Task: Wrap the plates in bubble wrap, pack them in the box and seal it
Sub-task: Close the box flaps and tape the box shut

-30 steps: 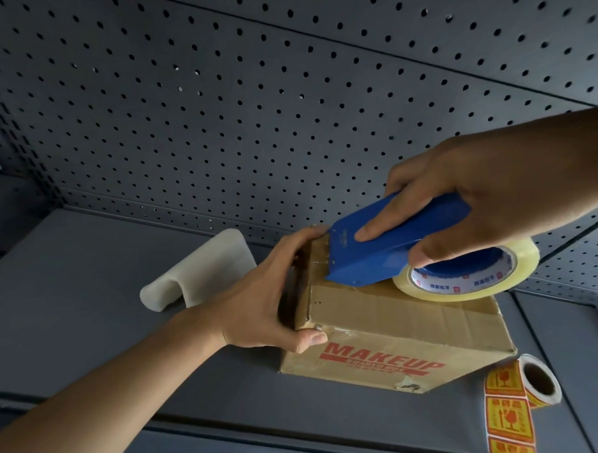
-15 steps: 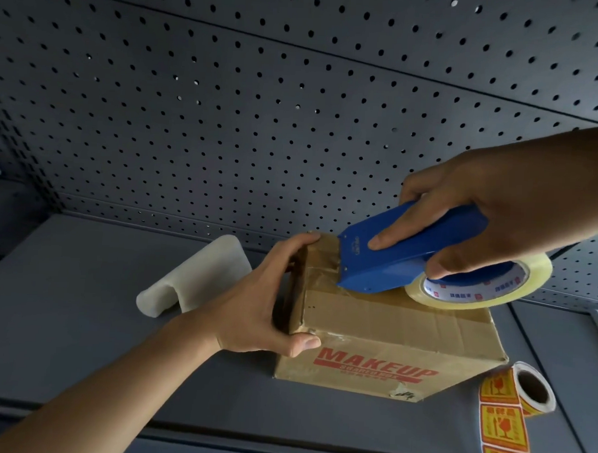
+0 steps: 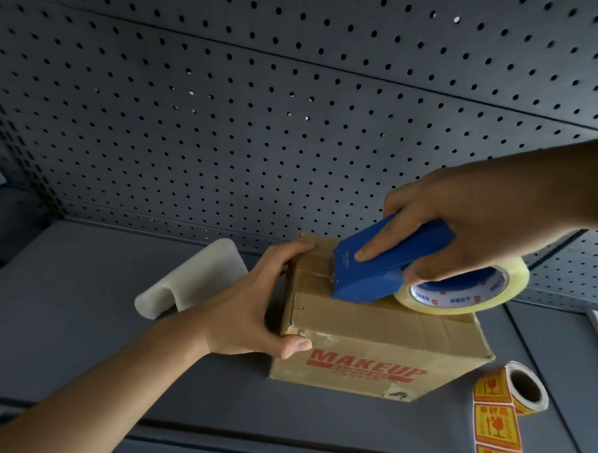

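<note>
Sticker strip [image 3: 497,437] runs off the bottom edge — small print under MAKEUP on the box [image 3: 372,329] unreadable.

One box [image 3: 371,332], one tape dispenser [image 3: 370,277]

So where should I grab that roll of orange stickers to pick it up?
Probably by the roll itself, not the loose strip trailing off it, which would just unwind. Its open middle hole faces the near side, so come from the front, right of the box, slip a finger into the hole and pinch the rim with your thumb.
</note>
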Motion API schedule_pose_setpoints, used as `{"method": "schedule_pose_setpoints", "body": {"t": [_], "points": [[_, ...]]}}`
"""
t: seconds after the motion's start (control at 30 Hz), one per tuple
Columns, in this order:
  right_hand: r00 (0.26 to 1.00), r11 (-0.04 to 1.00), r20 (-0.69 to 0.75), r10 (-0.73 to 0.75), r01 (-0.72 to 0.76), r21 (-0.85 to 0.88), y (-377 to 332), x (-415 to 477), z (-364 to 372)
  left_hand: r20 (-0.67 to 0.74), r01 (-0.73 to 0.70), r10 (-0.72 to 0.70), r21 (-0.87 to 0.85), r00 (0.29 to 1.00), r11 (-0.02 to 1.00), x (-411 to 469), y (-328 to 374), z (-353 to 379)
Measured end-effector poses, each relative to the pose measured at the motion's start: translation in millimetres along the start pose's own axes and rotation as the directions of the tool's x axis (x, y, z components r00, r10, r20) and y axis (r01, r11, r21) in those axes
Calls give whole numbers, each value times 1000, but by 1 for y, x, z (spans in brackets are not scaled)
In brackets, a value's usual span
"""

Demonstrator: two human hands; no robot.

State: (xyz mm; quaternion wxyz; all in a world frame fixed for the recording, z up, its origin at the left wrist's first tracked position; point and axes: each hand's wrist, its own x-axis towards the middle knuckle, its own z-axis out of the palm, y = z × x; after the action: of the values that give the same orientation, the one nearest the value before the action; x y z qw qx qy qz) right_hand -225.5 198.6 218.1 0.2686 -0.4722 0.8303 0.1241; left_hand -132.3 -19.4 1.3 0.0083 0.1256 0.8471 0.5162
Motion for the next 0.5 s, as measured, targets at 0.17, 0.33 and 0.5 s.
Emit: {"method": "schedule_pose_setpoints", "body": {"t": [0.17,0.33,0.5], "points": [[999,998,-33,-35,33,-50,-2,12,-17,-133,-30,102,460,986,888,-16,33,-3],[996,997,-63,-69,67,-33,2,21,-18,-150,-13,177,727,973,687,-22,59,22],[992,994,-84,-94,90,-54,7,16,-13,-244,79,196,794,950,603,-21,60,36]]}}
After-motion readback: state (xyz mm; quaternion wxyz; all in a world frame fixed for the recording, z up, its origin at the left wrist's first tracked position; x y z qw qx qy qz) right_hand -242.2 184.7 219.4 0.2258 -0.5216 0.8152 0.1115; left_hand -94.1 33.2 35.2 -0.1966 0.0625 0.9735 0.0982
